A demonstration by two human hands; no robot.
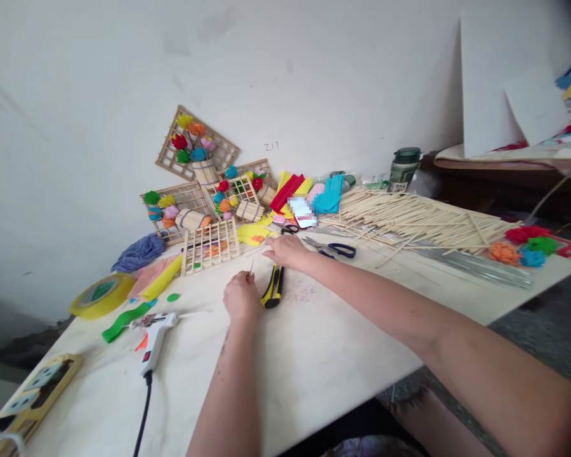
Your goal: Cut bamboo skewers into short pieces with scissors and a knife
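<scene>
My left hand is closed, pinching a thin short wooden stick that points upward. My right hand reaches across the table, thumb and forefinger slightly apart, close to scraps of yellow paper and a small orange piece. Nothing shows between its fingers. A yellow and black utility knife lies between my two hands, its upper end just below my right wrist. Dark-handled scissors lie to the right of my right hand, with smaller black-handled scissors just behind it.
At left are a white glue gun, a tape roll and a power strip. Wooden lattices with paper flowers lean at the back. Many sticks, wires and a green-lidded bottle occupy the right side.
</scene>
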